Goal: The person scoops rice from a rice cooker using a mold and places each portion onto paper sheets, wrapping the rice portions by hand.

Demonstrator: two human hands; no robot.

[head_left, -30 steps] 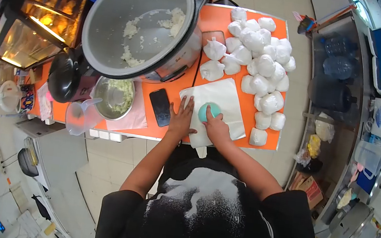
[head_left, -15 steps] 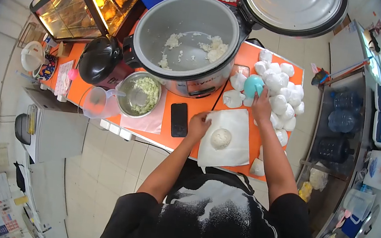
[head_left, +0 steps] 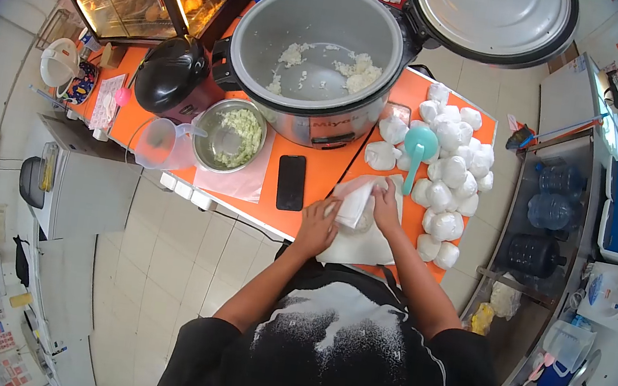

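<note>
A white sheet of wrapping paper (head_left: pixel 348 254) lies at the table's front edge, its far part folded over a mound of rice that is now mostly hidden. My left hand (head_left: pixel 318 223) grips the paper's left side with bent fingers. At the fold's right end, my right hand (head_left: pixel 385 204) pinches the paper between thumb and fingers. Just beyond the right hand, a teal scoop (head_left: pixel 420 144) rests on white wrapped packets (head_left: pixel 450 171), its handle pointing toward me. Left of the paper lies a black phone (head_left: pixel 291 182).
A large open rice cooker (head_left: pixel 308 114) with some rice inside stands at the back, its lid (head_left: pixel 495 18) raised. A metal bowl of shredded greens (head_left: pixel 231 137), a clear plastic jug (head_left: pixel 160 144) and a dark smaller cooker (head_left: pixel 167 78) stand left. Several packets crowd the table's right side.
My right hand has let go of the teal scoop and come back to the paper. The paper's far side has been lifted and folded over the rice mound.
</note>
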